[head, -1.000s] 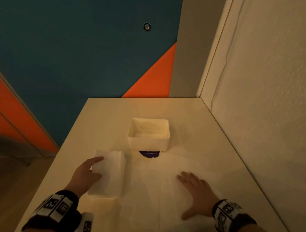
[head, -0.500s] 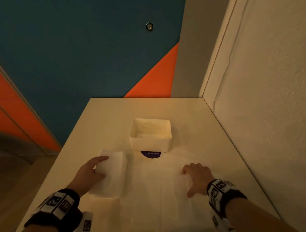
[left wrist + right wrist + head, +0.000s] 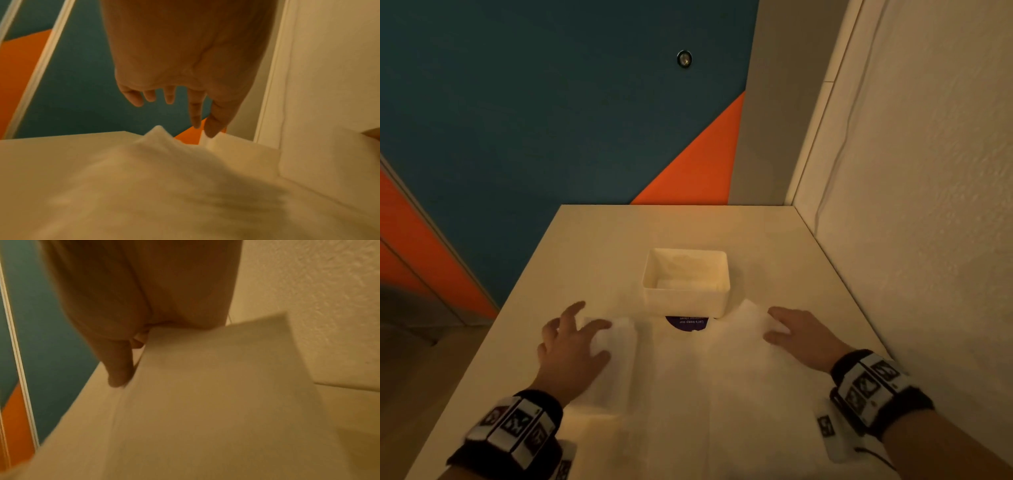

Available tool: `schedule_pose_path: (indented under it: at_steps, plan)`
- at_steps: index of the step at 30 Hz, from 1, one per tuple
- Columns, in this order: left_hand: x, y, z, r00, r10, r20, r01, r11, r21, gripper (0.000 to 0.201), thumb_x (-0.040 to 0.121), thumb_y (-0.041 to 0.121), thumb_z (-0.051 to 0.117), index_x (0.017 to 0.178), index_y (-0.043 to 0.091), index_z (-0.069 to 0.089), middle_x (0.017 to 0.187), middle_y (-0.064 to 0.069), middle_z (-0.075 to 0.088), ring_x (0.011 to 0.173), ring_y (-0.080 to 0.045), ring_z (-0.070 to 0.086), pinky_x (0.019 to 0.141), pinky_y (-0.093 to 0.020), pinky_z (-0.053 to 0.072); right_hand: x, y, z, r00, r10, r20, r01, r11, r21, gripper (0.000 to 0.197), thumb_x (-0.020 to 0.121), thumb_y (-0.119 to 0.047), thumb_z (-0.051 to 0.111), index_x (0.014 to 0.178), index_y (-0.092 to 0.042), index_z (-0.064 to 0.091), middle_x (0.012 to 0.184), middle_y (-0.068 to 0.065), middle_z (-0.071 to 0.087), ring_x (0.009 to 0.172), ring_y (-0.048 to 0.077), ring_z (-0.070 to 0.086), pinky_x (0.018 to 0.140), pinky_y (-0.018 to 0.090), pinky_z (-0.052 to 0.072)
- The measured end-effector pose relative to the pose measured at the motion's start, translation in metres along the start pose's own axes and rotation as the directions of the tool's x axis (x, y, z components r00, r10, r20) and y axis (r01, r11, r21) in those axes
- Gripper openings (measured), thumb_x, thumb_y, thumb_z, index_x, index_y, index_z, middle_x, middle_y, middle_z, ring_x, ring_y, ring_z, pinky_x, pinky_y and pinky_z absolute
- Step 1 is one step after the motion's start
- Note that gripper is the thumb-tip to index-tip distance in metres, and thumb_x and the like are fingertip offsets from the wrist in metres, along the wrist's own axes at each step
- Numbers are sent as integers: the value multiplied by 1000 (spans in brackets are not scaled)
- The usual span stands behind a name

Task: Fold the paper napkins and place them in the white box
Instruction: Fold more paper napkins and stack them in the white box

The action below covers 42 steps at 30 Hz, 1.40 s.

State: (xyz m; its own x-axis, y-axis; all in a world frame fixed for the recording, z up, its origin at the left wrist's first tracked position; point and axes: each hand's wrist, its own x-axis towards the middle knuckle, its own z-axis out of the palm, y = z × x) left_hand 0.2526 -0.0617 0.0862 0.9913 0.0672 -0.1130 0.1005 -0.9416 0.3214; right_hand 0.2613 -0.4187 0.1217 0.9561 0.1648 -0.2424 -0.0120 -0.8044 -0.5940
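Observation:
The white box (image 3: pixel 686 301) stands open at the table's middle, with white paper lying in it. A large unfolded napkin (image 3: pixel 722 394) lies spread in front of it. My right hand (image 3: pixel 794 332) pinches its far right corner, which is raised off the table. In the right wrist view the sheet (image 3: pixel 205 386) runs up between the thumb (image 3: pixel 118 373) and the hidden fingers. A stack of folded napkins (image 3: pixel 619 359) lies to the left. My left hand (image 3: pixel 571 342) hovers over the stack with fingers spread, the thumb (image 3: pixel 213 128) touching paper.
A purple round sticker (image 3: pixel 687 323) shows on the table (image 3: pixel 592 246) just in front of the box. A textured wall (image 3: pixel 911 240) runs along the table's right edge. The table's left edge drops to a teal and orange floor (image 3: pixel 517 120).
My right hand slid forward from flat on the spread napkin to its far right corner and lifted it. My left hand raised and spread its fingers above the stack.

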Motion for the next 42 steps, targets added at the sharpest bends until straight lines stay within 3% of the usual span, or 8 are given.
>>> schedule_pose_path:
  at_steps: [3, 6, 9, 13, 19, 25, 38, 42]
  plan:
    - [-2, 29, -4, 980, 196, 19, -178, 925, -336, 29, 77, 45, 69, 102, 50, 55, 125, 14, 51, 122, -17, 44, 99, -36, 36, -5, -26, -10, 986, -83, -146, 112, 973, 201, 11, 94, -17, 56, 99, -26, 61, 97, -12, 66, 88, 3, 63, 75, 22, 47]
    - [-11, 63, -5, 940, 238, 243, -21, 753, -658, 32, 79, 38, 71, 110, 40, 59, 116, 22, 55, 113, -4, 50, 88, -21, 39, -12, -53, -12, 971, -98, -216, 189, 870, 455, 19, 94, -9, 55, 100, -26, 62, 93, -12, 70, 79, -2, 66, 66, 14, 48]
    - [-16, 87, -7, 868, 304, 393, 116, 646, -754, 59, 63, 60, 69, 116, 39, 56, 120, 20, 57, 112, 3, 51, 90, -20, 41, -17, -73, -10, 968, -99, -230, 225, 747, 625, 20, 94, -7, 53, 109, -16, 62, 98, -2, 72, 85, 9, 69, 67, 19, 54]
    - [-17, 103, -8, 832, 342, 437, 269, 441, -856, 69, 61, 67, 66, 119, 31, 61, 119, 11, 66, 113, -12, 60, 99, -34, 44, -18, -86, -7, 963, -76, -258, 250, 604, 756, 21, 93, -5, 53, 110, -12, 63, 103, 4, 72, 89, 17, 68, 74, 28, 57]
    - [-25, 117, -24, 856, 359, 372, 347, 135, -928, 37, 84, 26, 61, 116, 9, 63, 114, -12, 69, 104, -25, 66, 87, -36, 55, -18, -85, -3, 965, -25, -259, 240, 473, 848, 21, 94, -7, 50, 108, -14, 64, 103, 5, 72, 89, 19, 68, 76, 32, 58]
    - [-22, 120, -30, 966, 198, 168, 142, 137, -980, 19, 88, 17, 60, 99, 7, 70, 93, -13, 73, 79, -23, 69, 62, -31, 55, -23, -70, 1, 989, -27, -148, 144, 469, 871, 33, 86, -7, 59, 118, -17, 62, 107, 7, 72, 98, 26, 68, 75, 37, 57]
    - [-15, 111, -36, 958, 262, 114, 89, 104, -991, 25, 93, 7, 51, 102, 18, 71, 99, -8, 73, 82, -20, 67, 66, -28, 56, -27, -53, 0, 981, -21, -191, 182, 413, 892, 27, 89, 1, 53, 108, -10, 69, 106, 11, 72, 96, 24, 69, 76, 33, 58]
    - [-15, 105, -40, 948, 282, 150, 108, 159, -981, 34, 94, 4, 45, 85, 14, 76, 90, -11, 69, 79, -22, 62, 63, -24, 54, -28, -52, -4, 977, -31, -210, 202, 438, 876, 27, 85, 3, 56, 78, -13, 77, 87, 6, 73, 80, 20, 68, 63, 26, 55]
